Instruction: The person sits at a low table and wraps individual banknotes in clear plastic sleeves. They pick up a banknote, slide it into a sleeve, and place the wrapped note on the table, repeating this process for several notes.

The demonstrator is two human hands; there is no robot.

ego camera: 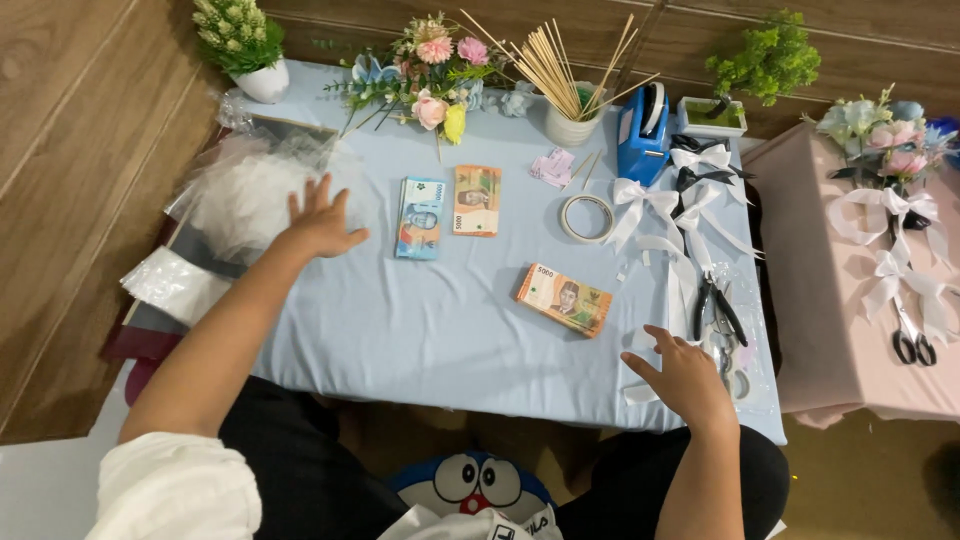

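My left hand (320, 225) rests open on the light blue tablecloth (440, 320), its fingers against a heap of clear plastic wrap (245, 190) at the table's left. My right hand (685, 378) lies open near the table's front right edge, beside a clear sleeve holding black pliers (718, 305). Neither hand holds anything. Three stacks of banknotes lie between them: a blue stack (421, 218), an orange stack (477, 200) next to it, and an orange stack (565, 299) lying aslant nearer my right hand.
A tape roll (586, 217), blue tape dispenser (643, 125), white ribbon bows (690, 200), a cup of wooden sticks (570, 120), artificial flowers (430, 75) and potted plants (245, 45) line the back. A pink side table (850, 300) on the right holds bows, flowers and scissors (912, 340).
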